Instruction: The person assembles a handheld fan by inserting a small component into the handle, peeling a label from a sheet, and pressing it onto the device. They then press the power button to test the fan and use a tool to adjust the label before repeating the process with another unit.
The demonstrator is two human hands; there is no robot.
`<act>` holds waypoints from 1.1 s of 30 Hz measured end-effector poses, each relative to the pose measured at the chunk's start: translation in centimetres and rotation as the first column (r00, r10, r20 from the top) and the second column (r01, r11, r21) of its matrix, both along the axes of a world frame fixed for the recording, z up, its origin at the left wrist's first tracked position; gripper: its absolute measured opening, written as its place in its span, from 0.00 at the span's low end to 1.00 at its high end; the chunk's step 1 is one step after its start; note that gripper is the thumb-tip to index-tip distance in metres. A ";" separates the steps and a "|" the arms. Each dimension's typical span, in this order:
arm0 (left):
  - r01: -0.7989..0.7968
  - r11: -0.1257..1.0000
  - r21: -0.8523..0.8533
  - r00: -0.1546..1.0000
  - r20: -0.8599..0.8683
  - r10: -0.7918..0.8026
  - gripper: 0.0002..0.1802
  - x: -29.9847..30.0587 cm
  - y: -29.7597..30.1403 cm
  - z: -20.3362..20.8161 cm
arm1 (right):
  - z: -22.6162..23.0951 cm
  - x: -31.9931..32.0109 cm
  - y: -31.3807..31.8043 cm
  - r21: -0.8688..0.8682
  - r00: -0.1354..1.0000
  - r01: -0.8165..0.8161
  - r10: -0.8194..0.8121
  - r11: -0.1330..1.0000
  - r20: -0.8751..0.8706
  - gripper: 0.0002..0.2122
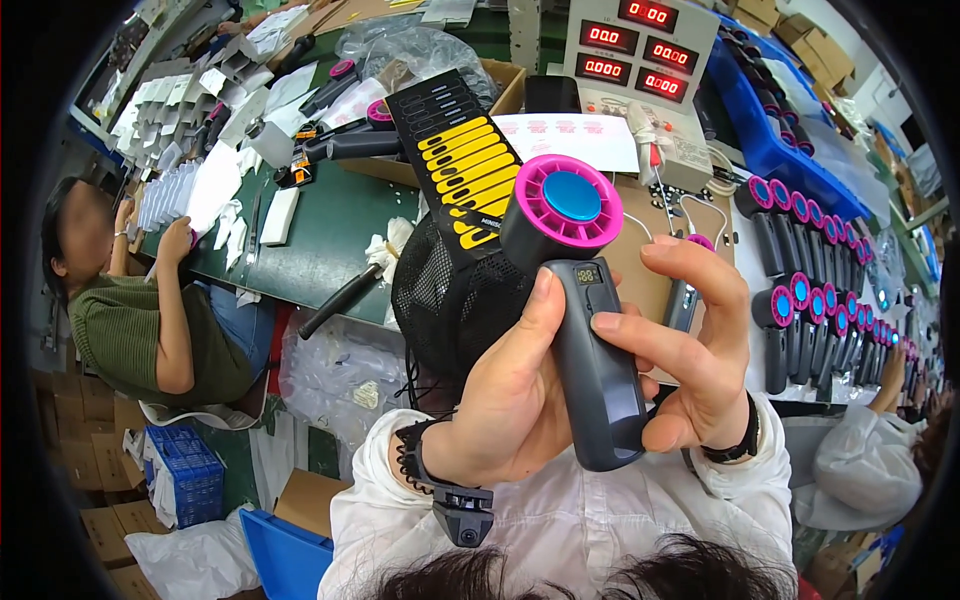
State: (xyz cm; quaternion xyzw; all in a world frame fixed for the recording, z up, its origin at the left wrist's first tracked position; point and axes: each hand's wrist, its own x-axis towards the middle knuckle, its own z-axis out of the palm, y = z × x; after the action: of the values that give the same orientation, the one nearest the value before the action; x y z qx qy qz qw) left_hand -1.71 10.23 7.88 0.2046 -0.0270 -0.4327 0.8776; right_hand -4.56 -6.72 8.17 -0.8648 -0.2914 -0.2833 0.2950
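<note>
A dark grey handheld fan with a pink ring and a blue centre is held upright before me. My left hand wraps round its body, the thumb lying along the side by the small lit display. With fingers spread, my right hand rests its index fingertip on the front just under that display. The right thumb is by the fan's lower edge, and another right finger is raised clear of it. Behind the fan head are a black and yellow printed card and a black mesh bag.
A meter box with red digits stands at the back. Several similar fans line the right side, near a blue bin. A hammer-like black-handled tool lies left. A seated co-worker handles white pieces at far left.
</note>
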 end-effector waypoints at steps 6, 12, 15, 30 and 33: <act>0.009 1.000 0.030 0.999 -0.047 -0.008 0.25 -0.1 -0.1 -0.2 | -0.4 0.3 0.2 0.010 0.993 -0.005 0.004 1.000 0.117 0.26; -0.020 0.998 0.065 0.995 -0.092 0.026 0.25 -0.2 -0.3 -0.3 | -0.6 0.1 0.1 -0.105 0.990 0.053 -0.039 0.993 0.135 0.33; -0.019 0.999 0.036 0.995 -0.102 0.022 0.25 -0.2 -0.3 -0.7 | -0.6 0.0 0.1 -0.124 0.989 0.063 -0.045 0.990 0.142 0.34; 0.010 0.996 0.084 0.989 -0.151 0.003 0.23 -0.3 -0.8 -0.6 | -1.0 0.0 0.2 -0.103 0.975 0.085 -0.061 0.991 0.213 0.28; 0.011 0.996 0.090 0.985 -0.172 0.005 0.23 -0.2 -0.9 -0.9 | -1.1 -0.1 0.1 -0.110 0.976 0.084 -0.060 0.990 0.209 0.28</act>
State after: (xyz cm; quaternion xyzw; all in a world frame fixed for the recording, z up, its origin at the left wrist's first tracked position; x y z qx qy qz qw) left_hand -1.95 9.37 6.95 0.2059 0.0680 -0.4509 0.8658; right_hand -4.68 -6.59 7.09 -0.8569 -0.3048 -0.3637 0.2013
